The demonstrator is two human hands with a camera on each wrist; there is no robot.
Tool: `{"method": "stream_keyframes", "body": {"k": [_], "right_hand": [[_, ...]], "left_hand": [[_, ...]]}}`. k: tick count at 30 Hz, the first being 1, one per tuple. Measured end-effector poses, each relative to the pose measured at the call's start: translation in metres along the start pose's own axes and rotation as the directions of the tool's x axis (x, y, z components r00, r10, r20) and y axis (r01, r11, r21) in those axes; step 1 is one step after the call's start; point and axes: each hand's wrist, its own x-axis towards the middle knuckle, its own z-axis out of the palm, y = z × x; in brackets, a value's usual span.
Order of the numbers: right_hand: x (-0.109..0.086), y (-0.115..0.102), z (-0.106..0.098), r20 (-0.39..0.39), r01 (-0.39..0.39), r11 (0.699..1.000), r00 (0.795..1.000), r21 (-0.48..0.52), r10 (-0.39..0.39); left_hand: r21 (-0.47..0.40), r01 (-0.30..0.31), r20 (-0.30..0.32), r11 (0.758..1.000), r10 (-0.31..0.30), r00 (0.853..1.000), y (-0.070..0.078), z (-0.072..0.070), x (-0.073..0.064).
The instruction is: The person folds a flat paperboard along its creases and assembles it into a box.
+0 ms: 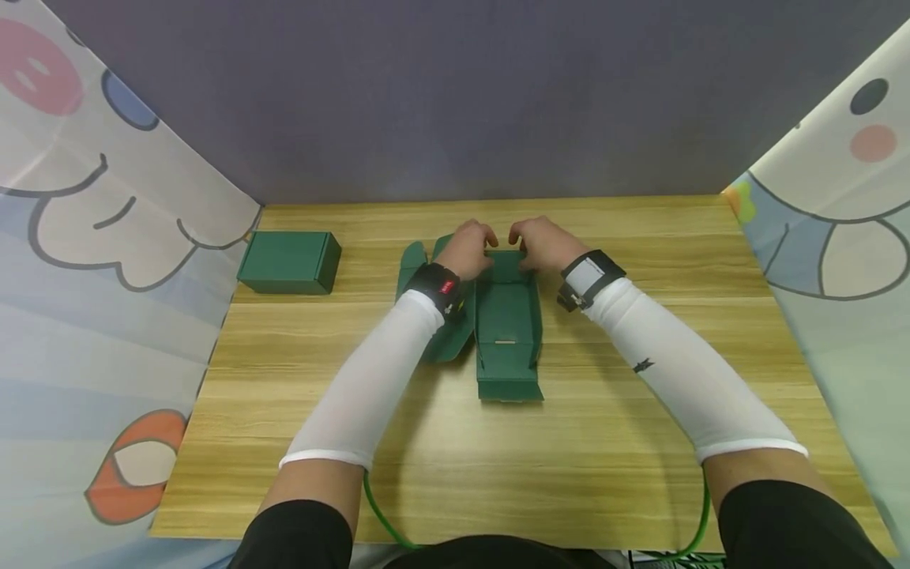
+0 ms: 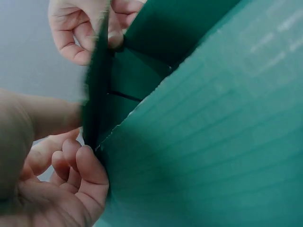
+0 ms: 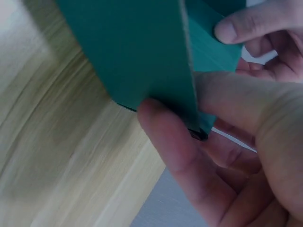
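Observation:
A partly folded green cardboard box [image 1: 506,308] lies lengthwise on the table, its inside showing. Its lid panel with flaps [image 1: 449,341] spreads out to the left, partly hidden under my left forearm. At the box's far end, my left hand [image 1: 465,251] pinches the end panel near the left corner, thumb on one side and curled fingers on the other. Across from it, my right hand [image 1: 546,243] grips the far right corner. In the right wrist view, the right thumb lies inside the side wall [image 3: 137,52] and the index finger presses outside.
A closed green box [image 1: 287,262] stands at the table's far left. The wooden table [image 1: 611,442] ends at a grey wall [image 1: 490,103] behind. Cartoon-printed sheets [image 1: 92,316] hang at both sides. A green cable [image 1: 380,514] loops at the near edge.

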Motion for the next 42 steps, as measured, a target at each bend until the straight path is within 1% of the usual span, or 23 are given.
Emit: {"method": "stream_keyframes", "body": {"k": [5, 11, 16, 20, 23, 28, 33, 38, 42], "right_hand": [[0.002, -0.001, 0.007, -0.030, 0.030, 0.997, 0.999, -0.069, -0.032], [0.006, 0.002, 0.015, -0.081, 0.063, 0.987, 0.994, -0.149, -0.075], [0.005, -0.001, 0.015, -0.099, 0.066, 0.978, 0.991, -0.195, -0.087], [0.004, -0.005, 0.012, -0.103, 0.065, 0.973, 0.991, -0.220, -0.089], [0.003, -0.006, 0.011, -0.110, 0.064, 0.969, 0.990, -0.238, -0.092], [0.006, -0.005, 0.014, -0.123, 0.060, 0.962, 0.988, -0.265, -0.095], [0.010, -0.001, 0.018, -0.134, 0.055, 0.961, 0.987, -0.269, -0.094], [0.011, 0.000, 0.019, -0.138, 0.046, 0.962, 0.987, -0.270, -0.086], [0.010, -0.002, 0.018, -0.140, 0.044, 0.964, 0.987, -0.264, -0.084]], "left_hand": [[0.080, -0.029, 0.003, 0.996, 0.029, 1.000, 0.001, 0.000, 0.003], [0.175, -0.069, 0.004, 0.982, 0.070, 0.998, 0.002, 0.000, 0.004], [0.243, -0.055, -0.016, 0.968, 0.060, 0.998, 0.004, 0.000, 0.005], [0.330, -0.047, -0.041, 0.943, 0.064, 0.997, 0.003, 0.001, 0.006], [0.367, -0.041, -0.058, 0.929, 0.067, 0.996, 0.004, 0.001, 0.006], [0.387, -0.037, -0.072, 0.921, 0.071, 0.995, 0.004, 0.002, 0.006], [0.390, -0.032, -0.092, 0.920, 0.074, 0.993, 0.004, 0.002, 0.006], [0.390, -0.035, -0.095, 0.920, 0.078, 0.992, 0.004, 0.002, 0.005], [0.400, -0.048, -0.094, 0.915, 0.093, 0.991, 0.005, 0.002, 0.004]]}}
